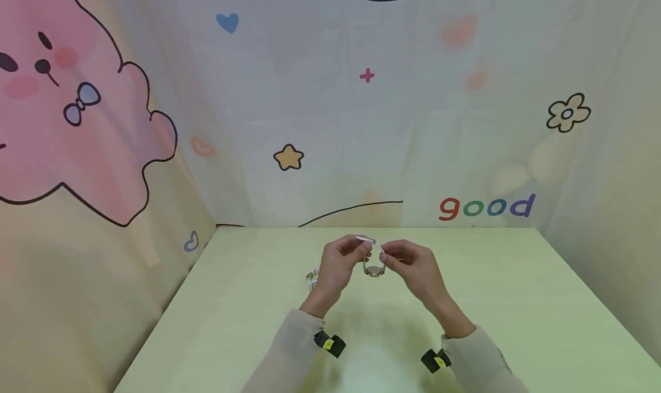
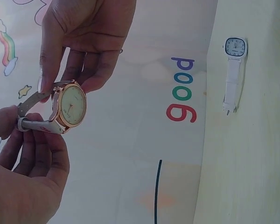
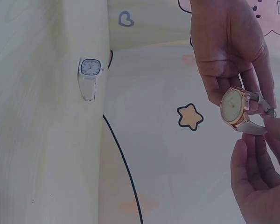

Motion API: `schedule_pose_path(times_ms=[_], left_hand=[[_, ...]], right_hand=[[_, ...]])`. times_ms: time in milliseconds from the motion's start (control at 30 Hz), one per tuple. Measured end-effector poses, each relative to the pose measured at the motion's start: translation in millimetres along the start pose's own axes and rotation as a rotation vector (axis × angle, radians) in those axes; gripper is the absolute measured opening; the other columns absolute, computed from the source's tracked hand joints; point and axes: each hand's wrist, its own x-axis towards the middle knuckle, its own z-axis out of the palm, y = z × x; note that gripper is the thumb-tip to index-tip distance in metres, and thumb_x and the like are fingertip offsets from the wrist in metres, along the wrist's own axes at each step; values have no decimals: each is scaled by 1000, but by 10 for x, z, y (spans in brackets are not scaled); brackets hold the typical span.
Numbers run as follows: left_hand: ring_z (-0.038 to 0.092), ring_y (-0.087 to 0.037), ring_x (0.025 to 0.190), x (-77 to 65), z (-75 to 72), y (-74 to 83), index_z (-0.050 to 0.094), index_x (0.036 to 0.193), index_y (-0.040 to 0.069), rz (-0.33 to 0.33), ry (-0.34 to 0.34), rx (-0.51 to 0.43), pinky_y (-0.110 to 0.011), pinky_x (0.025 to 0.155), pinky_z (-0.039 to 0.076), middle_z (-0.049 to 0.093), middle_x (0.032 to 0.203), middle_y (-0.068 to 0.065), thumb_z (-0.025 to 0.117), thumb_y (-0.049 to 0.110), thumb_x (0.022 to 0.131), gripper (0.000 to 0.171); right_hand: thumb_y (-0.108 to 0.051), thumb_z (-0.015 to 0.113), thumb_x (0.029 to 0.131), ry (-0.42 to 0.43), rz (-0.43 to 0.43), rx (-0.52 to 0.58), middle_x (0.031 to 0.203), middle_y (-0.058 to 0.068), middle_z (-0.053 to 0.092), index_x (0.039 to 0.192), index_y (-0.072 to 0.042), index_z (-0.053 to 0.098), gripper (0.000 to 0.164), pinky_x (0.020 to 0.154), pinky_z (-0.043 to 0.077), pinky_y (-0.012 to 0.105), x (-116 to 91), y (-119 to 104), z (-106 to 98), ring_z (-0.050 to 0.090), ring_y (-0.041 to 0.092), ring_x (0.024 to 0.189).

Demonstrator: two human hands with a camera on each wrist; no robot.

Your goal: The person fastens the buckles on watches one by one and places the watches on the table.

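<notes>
Both hands hold a round wristwatch (image 1: pixel 374 271) with a rose-gold case and a pale strap, raised over the table. Its dial (image 2: pixel 72 106) hangs lowest, and the strap bends upward into a loop. My left hand (image 1: pixel 338 267) pinches the strap on the left, near a small keeper loop (image 2: pixel 22 123). On the other side, the thumb and fingers of my right hand (image 1: pixel 420 269) pinch the strap too. In the right wrist view the watch face (image 3: pixel 232 106) shows between the left hand (image 3: pixel 228 42) above and the right hand (image 3: pixel 263 182) below.
A white watch (image 1: pixel 312 278) lies on the pale green table (image 1: pixel 232 324), partly behind the left hand. Each wrist view shows a square-faced white watch (image 2: pixel 235 49) lying near the table's far edge. Printed curtains (image 1: pixel 330 106) stand behind and at the sides.
</notes>
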Motion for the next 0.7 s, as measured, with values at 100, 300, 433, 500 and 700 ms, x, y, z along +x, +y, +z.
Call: schedule_pose_path(times_ms=[100,300,433,500,700], left_hand=[[66,-20,85,-21,-2,12,71,105,4,13,0,-4,-25,80,55,69,90,2,70,25,92,25],[65,-34,93,-15,-11,-1,71,106,4,27,2,-17,-24,80,56,69,98,-19,69,25,93,25],[65,-18,84,-17,-18,-27,71,107,4,2,10,-10,-24,80,55,70,94,-6,70,25,92,25],[65,-16,84,-21,-20,-36,72,107,4,-6,8,-14,-24,80,55,70,94,-2,70,25,92,25],[65,-15,86,-25,-28,-21,71,107,3,18,5,-41,-24,79,56,68,97,-15,69,24,93,26]], right_hand=[[-20,73,90,-6,22,-2,103,11,70,113,-8,69,26,84,54,19,-18,-17,7,68,12,92],[-19,73,90,5,20,-3,102,10,69,111,-11,67,24,84,53,18,-30,9,49,67,12,94],[-19,73,90,20,12,-7,101,10,70,107,-9,70,20,83,55,19,-35,18,61,67,13,94],[-20,73,90,20,11,-7,101,10,71,106,-9,71,19,83,55,19,-37,19,63,66,13,93],[-20,73,90,3,-10,-3,101,11,70,109,-8,70,22,83,54,19,-42,5,71,66,11,94]])
